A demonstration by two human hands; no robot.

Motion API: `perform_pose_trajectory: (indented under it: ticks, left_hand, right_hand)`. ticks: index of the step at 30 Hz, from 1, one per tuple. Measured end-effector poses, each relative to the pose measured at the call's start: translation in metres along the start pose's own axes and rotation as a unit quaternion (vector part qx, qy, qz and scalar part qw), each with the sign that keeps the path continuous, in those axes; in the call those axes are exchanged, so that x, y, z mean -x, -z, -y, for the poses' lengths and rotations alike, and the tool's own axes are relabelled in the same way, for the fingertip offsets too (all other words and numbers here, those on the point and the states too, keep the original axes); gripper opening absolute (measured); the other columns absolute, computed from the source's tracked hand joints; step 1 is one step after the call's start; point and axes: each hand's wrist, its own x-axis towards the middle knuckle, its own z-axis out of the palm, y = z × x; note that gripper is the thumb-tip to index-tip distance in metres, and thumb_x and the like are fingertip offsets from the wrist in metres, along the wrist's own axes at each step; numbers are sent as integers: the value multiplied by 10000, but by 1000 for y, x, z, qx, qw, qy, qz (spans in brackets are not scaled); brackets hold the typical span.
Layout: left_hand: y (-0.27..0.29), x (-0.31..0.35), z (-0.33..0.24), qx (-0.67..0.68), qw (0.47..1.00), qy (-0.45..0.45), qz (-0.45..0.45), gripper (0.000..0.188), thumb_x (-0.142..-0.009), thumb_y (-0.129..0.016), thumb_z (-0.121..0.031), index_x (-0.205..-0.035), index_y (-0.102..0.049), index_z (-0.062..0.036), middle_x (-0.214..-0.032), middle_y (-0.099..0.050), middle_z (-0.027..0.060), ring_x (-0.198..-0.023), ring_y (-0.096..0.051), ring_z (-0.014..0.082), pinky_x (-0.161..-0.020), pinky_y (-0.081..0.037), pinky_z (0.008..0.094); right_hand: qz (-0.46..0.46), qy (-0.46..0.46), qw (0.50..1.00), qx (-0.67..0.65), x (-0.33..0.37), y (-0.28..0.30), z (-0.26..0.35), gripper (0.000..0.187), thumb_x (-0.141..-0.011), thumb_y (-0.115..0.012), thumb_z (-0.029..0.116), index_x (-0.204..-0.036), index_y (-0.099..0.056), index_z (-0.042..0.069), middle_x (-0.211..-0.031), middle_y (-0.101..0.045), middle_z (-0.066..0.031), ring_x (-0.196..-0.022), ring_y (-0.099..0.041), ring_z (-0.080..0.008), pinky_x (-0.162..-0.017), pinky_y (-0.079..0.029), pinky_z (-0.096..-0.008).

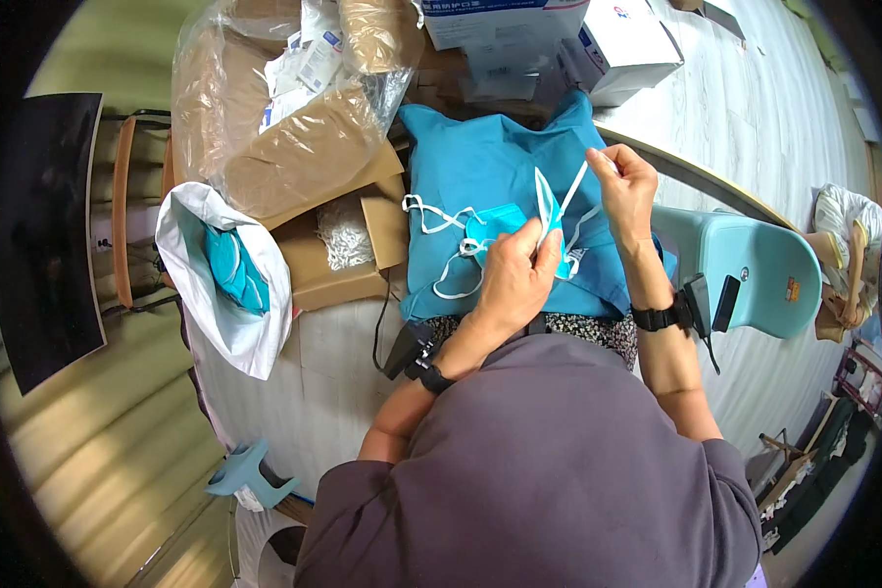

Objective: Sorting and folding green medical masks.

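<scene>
My left hand (521, 274) pinches a folded blue face mask (547, 203) with a white edge, held upright over a teal cloth (500, 142) spread in front of me. Raised to the right of it, my right hand (625, 186) has its fingers closed on a white strap (577, 188) that runs down toward the mask. Where the strap's lower end meets the mask is hard to make out. Another blue mask (490, 225) lies on the cloth just behind my left hand, with loose white ear loops (431, 211) spread to its left.
At left, a white bag (181, 235) holds several blue masks. Beside it, a small cardboard box (323, 287) contains white straps. Behind stands a plastic-lined carton (314, 137) with white packets. White boxes (632, 49) are at the back, a light-blue chair (774, 269) at right, another person (843, 245) beyond.
</scene>
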Motion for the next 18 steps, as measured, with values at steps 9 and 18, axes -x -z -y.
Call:
perform_pose_trajectory:
  ticks: [9,18]
  left_hand:
    - [5,7,2,-12,1000,23,-3,323,-931,-602,-144,-694,-432,-5,-512,-438,165,-410,-423,281,-430,-312,402]
    - [26,4,35,93,986,96,-97,340,-1018,-493,-228,-765,-465,-3,-563,-503,100,-496,-490,143,-479,-401,330]
  right_hand:
    - [-85,-9,996,27,-28,-2,-51,194,-828,-719,145,-725,-666,-11,-570,-506,31,-570,-433,-46,-521,-361,-240]
    - [273,-126,952,-64,27,-1,45,203,-890,-707,245,-890,-698,43,-762,-617,30,-661,-479,-35,-571,-377,-215]
